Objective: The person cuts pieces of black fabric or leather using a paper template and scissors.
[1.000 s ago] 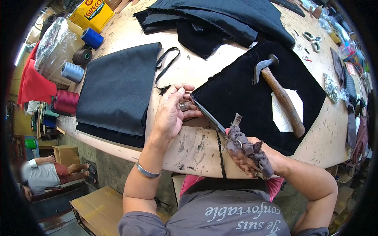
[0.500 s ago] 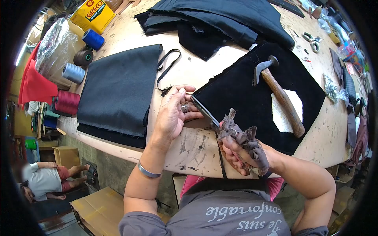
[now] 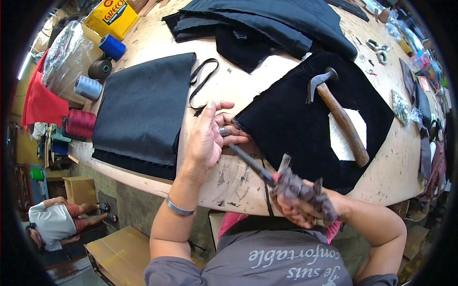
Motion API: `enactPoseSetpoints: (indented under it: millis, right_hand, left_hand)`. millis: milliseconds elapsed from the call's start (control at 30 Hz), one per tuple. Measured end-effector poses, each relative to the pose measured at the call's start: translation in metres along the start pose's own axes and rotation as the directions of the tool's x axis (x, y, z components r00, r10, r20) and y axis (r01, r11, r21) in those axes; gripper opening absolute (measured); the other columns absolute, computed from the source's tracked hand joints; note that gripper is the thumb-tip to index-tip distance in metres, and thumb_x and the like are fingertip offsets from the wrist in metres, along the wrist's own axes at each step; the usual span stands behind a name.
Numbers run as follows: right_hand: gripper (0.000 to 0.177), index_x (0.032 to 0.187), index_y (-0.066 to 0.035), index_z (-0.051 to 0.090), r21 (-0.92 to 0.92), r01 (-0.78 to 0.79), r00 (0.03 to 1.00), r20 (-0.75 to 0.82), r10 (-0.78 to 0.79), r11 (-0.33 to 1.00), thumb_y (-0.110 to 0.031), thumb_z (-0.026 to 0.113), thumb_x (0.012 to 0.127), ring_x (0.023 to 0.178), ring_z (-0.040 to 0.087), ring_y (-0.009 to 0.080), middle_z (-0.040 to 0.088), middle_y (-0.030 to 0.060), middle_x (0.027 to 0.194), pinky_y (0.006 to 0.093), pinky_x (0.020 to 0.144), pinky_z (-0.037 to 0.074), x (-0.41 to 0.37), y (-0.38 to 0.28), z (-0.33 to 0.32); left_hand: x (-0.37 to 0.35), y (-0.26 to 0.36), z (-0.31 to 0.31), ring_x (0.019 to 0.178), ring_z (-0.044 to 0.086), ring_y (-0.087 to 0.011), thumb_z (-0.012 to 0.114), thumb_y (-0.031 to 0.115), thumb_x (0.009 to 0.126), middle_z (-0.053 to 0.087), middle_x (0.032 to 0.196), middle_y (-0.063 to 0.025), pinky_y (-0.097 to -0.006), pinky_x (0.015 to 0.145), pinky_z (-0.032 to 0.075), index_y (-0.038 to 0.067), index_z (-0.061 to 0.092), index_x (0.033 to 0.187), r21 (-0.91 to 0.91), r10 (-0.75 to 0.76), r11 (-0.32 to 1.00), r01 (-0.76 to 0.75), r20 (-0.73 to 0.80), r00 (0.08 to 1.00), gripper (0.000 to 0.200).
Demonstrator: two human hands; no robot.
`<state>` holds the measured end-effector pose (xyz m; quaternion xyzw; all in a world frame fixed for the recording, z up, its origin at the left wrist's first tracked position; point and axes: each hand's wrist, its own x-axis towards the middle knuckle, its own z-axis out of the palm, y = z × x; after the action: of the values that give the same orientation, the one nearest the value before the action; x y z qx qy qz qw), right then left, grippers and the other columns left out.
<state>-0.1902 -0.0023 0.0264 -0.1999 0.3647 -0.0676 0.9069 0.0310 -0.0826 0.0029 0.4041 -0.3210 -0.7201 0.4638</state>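
My right hand (image 3: 292, 209) grips a pair of scissors (image 3: 249, 161) with dark blades, its handles wrapped in strips of grey-brown cloth. The blades point up and left, just below my left hand (image 3: 206, 138). That hand is palm up with its fingers apart, a ring on one finger. Its fingertips touch the left corner of a black fabric piece (image 3: 286, 119). On this fabric lie a hammer (image 3: 341, 117) with a wooden handle and a white sheet (image 3: 338, 138) partly under it. Folded dark fabric (image 3: 143, 109) lies left of my left hand.
A black cord (image 3: 192, 93) curls between the fabrics. A dark fabric pile (image 3: 267, 24) covers the far side. Thread spools (image 3: 88, 88) and a yellow box (image 3: 110, 18) stand left; other scissors (image 3: 379, 49) lie far right. Another person (image 3: 59, 224) is at lower left.
The scissors have drawn back from the fabric corner, down and to the right with my right hand. My left hand stays at the corner, its thumb lifted away.
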Motion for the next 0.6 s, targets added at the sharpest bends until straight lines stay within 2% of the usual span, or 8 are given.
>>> enactPoseSetpoints:
  millis: [167,233,367,433,467,533,567,600]
  right_hand:
    - [0.021,0.09,-0.004,0.053,-0.316,0.135,0.991,0.02,-0.135,0.939,-0.021,0.062,0.08,0.052,0.05,0.0057,0.05,-0.0003,0.065,0.0175,0.043,0.041,-0.019,-0.005,0.021]
    - [0.022,0.092,-0.003,0.053,-0.372,0.274,0.959,0.038,-0.28,0.887,-0.02,0.061,0.081,0.054,0.051,0.0059,0.052,0.0006,0.07,0.0181,0.044,0.041,-0.032,-0.004,0.018]
    - [0.037,0.1,-0.001,0.052,-0.664,0.6,0.681,0.13,-0.721,0.447,-0.029,0.061,0.078,0.083,0.055,0.0142,0.058,0.0073,0.086,0.0284,0.078,0.044,-0.08,0.002,-0.019]
    - [0.032,0.097,-0.004,0.053,-0.1,0.483,0.748,-0.47,-0.469,0.87,-0.031,0.059,0.079,0.066,0.055,0.0125,0.057,0.0045,0.078,0.0252,0.062,0.048,-0.116,0.026,-0.059]
    - [0.032,0.095,-0.005,0.053,0.2,0.613,0.714,-0.554,-0.427,0.764,-0.033,0.058,0.08,0.056,0.05,0.0107,0.054,0.002,0.072,0.0226,0.052,0.045,-0.137,0.03,-0.072]
    - [0.031,0.093,-0.007,0.054,-0.05,0.71,0.419,-0.771,-0.479,0.702,-0.035,0.057,0.082,0.044,0.043,0.0071,0.05,-0.0016,0.064,0.0182,0.038,0.038,-0.164,0.027,-0.083]
    - [0.031,0.093,-0.007,0.055,-0.524,0.478,0.144,-0.745,-0.651,0.705,-0.036,0.056,0.082,0.042,0.041,0.0053,0.047,-0.0027,0.063,0.0164,0.034,0.034,-0.173,0.028,-0.087]
    - [0.029,0.093,-0.008,0.055,-0.522,0.313,0.122,-0.806,-0.579,0.793,-0.035,0.055,0.083,0.046,0.042,0.0036,0.048,-0.0013,0.065,0.0158,0.035,0.034,-0.186,0.039,-0.111]
  left_hand:
    - [0.003,-0.004,-0.007,0.066,0.059,-0.0176,0.044,0.032,0.09,0.053,0.079,-0.0078,-0.0312,0.061,0.053,0.002,0.041,0.11,-0.089,-0.002,0.996,0.007,0.052,0.999,0.036]
    - [0.002,-0.006,-0.001,0.065,0.059,-0.0139,0.051,0.019,0.087,0.053,0.081,-0.0065,-0.0259,0.059,0.052,0.001,0.042,0.109,0.136,0.071,0.988,-0.073,0.014,0.997,0.029]
    - [-0.007,-0.007,0.015,0.066,0.057,-0.0088,0.054,0.005,0.083,0.054,0.086,-0.0044,-0.0199,0.058,0.049,0.001,0.046,0.106,0.316,0.175,0.936,-0.156,-0.033,0.984,0.025]
    - [-0.006,-0.011,0.014,0.067,0.055,-0.0055,0.051,0.003,0.084,0.053,0.085,-0.0019,-0.0177,0.059,0.048,0.002,0.051,0.102,0.328,0.244,0.92,-0.213,-0.055,0.968,0.018]
    - [-0.005,-0.011,0.011,0.067,0.055,-0.0052,0.05,0.002,0.084,0.053,0.084,-0.0012,-0.0177,0.059,0.048,0.002,0.052,0.101,0.347,0.267,0.907,-0.237,-0.039,0.963,0.018]
    - [-0.006,-0.013,0.012,0.068,0.054,-0.005,0.049,0.002,0.084,0.052,0.083,0.0001,-0.0175,0.061,0.048,0.002,0.053,0.1,0.37,0.285,0.894,-0.252,-0.036,0.958,0.017]
    - [-0.008,-0.011,0.016,0.069,0.055,-0.005,0.046,0.004,0.086,0.052,0.084,-0.0001,-0.0179,0.062,0.048,0.002,0.053,0.102,0.414,0.265,0.884,-0.219,-0.057,0.963,0.017]
    - [-0.01,-0.013,0.018,0.07,0.055,-0.0055,0.045,0.006,0.087,0.053,0.085,-0.0009,-0.0183,0.062,0.048,0.002,0.052,0.104,0.434,0.271,0.875,-0.212,-0.078,0.959,0.018]
